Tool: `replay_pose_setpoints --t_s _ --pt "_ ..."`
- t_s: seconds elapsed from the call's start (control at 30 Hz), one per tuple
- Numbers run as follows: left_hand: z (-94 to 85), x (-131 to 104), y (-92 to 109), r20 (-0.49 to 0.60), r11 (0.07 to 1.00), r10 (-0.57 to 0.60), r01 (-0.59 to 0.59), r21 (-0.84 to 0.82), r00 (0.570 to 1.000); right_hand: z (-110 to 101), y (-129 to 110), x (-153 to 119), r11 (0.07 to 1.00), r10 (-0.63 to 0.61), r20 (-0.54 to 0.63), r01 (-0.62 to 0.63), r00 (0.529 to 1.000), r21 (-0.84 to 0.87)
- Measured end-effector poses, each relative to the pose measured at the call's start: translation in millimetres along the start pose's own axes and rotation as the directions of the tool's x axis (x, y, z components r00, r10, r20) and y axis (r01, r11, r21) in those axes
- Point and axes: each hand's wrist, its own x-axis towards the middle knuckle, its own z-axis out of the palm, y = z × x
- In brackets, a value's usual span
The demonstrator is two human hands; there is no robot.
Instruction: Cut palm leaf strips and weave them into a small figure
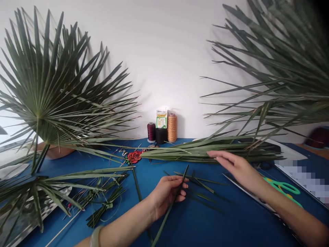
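Left hand (167,192), curled around a leaf strip (166,214); right hand (238,169), open, empty, fingers extended, at the leaf bundle (177,153) near the counter's (203,230) back edge.

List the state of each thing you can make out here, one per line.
Left hand: closed around a strip
Palm-leaf strip: held, slanting
Right hand: open, fingers extended; contact with the bundle unclear
Palm-leaf bundle: lying lengthwise
Green-handled scissors: lying down, partly hidden; open or shut unclear
Red rose patch: lying face up
Maroon thread spool: upright
Golden thread cone: upright
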Motion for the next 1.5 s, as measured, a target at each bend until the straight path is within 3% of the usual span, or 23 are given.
replay_pose_setpoints --t_s 0.13,0.23,0.3,0.4,0.5,0.7,1.0,1.23,1.5 --pt "-1.5 -3 -2 0.013 1.000 -0.004 0.004 -0.002 1.000 -11 -17 -7 0.966 -0.054 0.098 0.027 0.994 0.256" --pt "-2.0 -3 -4 0.006 1.000 0.006 -0.006 0.004 1.000 -15 -19 -13 0.960 -0.069 0.145 0.026 0.987 0.279" --pt "-2.0 -2 -5 -0.001 1.000 0.010 -0.010 0.012 1.000 -19 -10 -12 0.978 -0.031 0.141 0.001 0.990 0.207" --pt "-2.0 -2 -6 -0.011 1.000 0.020 -0.019 0.025 1.000 -26 17 -9 0.997 0.077 0.082 -0.074 0.994 -0.033" --pt "-2.2 -1 -7 -0.021 0.999 0.022 -0.022 0.027 1.000 -31 43 -7 0.952 0.138 0.068 -0.113 0.988 -0.285" --pt "-0.8 -1 -6 -0.038 0.999 0.018 -0.017 0.038 0.999 -13 46 -12 0.875 0.082 0.205 0.028 0.975 -0.484" --pt "0.6 -7 -6 -0.010 0.996 0.016 -0.015 0.084 1.000 16 30 -15 0.767 -0.031 0.084 0.077 0.996 -0.637" --pt "0.2 -5 -7 0.000 0.996 0.033 -0.033 0.078 0.999 19 6 -10 0.783 -0.101 0.058 0.116 0.993 -0.612" --pt "2.0 -6 -8 -0.002 0.996 0.025 -0.025 0.087 1.000 14 -1 -3 0.838 -0.083 -0.115 0.007 0.990 -0.546"
